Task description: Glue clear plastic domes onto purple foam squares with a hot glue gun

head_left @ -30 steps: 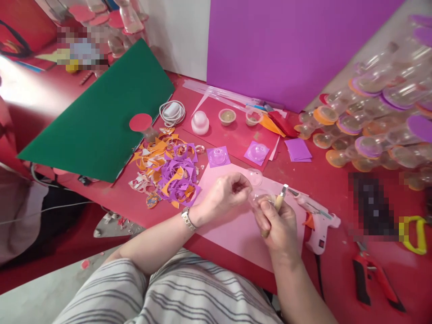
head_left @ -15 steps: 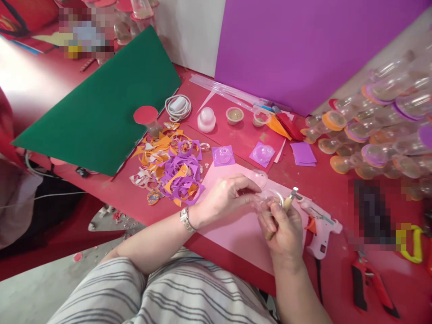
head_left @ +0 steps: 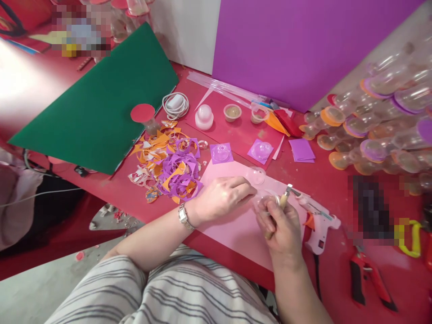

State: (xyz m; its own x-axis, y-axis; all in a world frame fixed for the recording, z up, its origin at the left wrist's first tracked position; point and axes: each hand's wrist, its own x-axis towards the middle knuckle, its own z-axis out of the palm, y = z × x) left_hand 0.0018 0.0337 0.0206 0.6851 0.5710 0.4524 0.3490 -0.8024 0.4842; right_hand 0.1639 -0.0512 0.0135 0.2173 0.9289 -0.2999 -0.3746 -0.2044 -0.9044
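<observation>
My right hand (head_left: pixel 281 225) is closed round a wooden-handled tool (head_left: pixel 284 196) with a short metal tip pointing up, and also grips a clear rounded plastic piece (head_left: pixel 266 202). Just left of that piece, my left hand (head_left: pixel 227 195) has its fingers curled and pressed together; whatever is at its fingertips is too small to make out. Both hands are over a pink sheet (head_left: pixel 232 234). Beyond them lies a clear plastic dome (head_left: pixel 257 175). Two purple squares, one on the left (head_left: pixel 216 158) and one on the right (head_left: pixel 256 157), each carry a clear dome.
Orange and purple scraps (head_left: pixel 178 173) are heaped at left, near a green board (head_left: pixel 101 99). A white glue gun (head_left: pixel 320 231) and red-handled pliers (head_left: pixel 380 288) lie at right. Clear bottle-like pieces (head_left: pixel 374 148) are stacked behind. A small cup (head_left: pixel 232 113) holds brown material.
My left fingertips have drawn slightly left and curled in, away from the plastic piece's middle. My right hand keeps its hold on tool and plastic. The whole view has shifted slightly.
</observation>
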